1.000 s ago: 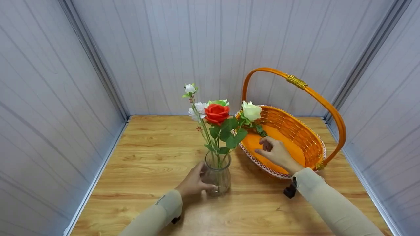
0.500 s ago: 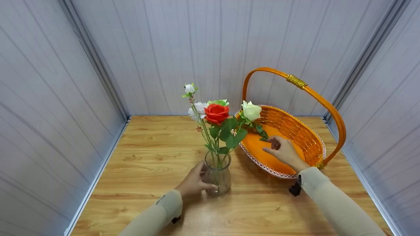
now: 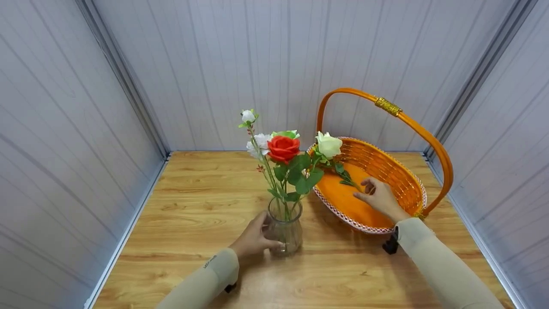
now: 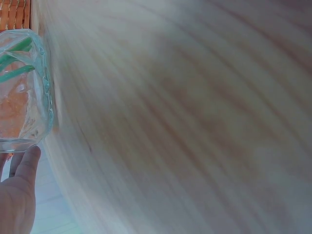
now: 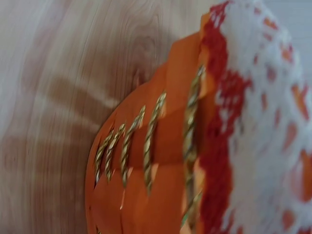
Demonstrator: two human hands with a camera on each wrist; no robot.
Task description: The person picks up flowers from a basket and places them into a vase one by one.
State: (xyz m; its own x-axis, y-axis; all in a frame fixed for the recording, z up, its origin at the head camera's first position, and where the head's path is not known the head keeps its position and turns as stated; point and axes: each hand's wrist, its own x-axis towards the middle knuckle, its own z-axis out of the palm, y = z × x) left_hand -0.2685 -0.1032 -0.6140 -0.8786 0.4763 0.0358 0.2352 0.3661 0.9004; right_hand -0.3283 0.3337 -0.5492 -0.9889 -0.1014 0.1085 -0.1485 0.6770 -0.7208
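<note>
Fingers and thumb of my left hand (image 3: pixel 254 238) grip the lower side of a clear glass vase (image 3: pixel 291 238) on the table. Its faceted base (image 4: pixel 41 102) fills the left edge of the left wrist view. A red rose (image 3: pixel 284 149), a pale rose (image 3: pixel 329 145) and small white blooms (image 3: pixel 257 145) rise above the vase. Over the orange basket (image 3: pixel 336 199), my right hand (image 3: pixel 381 199) has bent fingers, with thumb and fingertips apart around the end of a leafy green stem (image 3: pixel 349 181). That stem lies in the basket, its upper part hidden behind the pale rose.
The basket's tall arched handle (image 3: pixel 429 137) rises over its right and back sides. A red-and-white woven rim (image 5: pixel 243 122) is close to the right wrist camera. Pale panel walls (image 3: pixel 214 64) border the wooden table (image 3: pixel 193 206) at the back and sides.
My right hand has shifted right and toward me along the stem, leaving more of it showing. The leaves have stayed put. My left hand and the vase have not moved.
</note>
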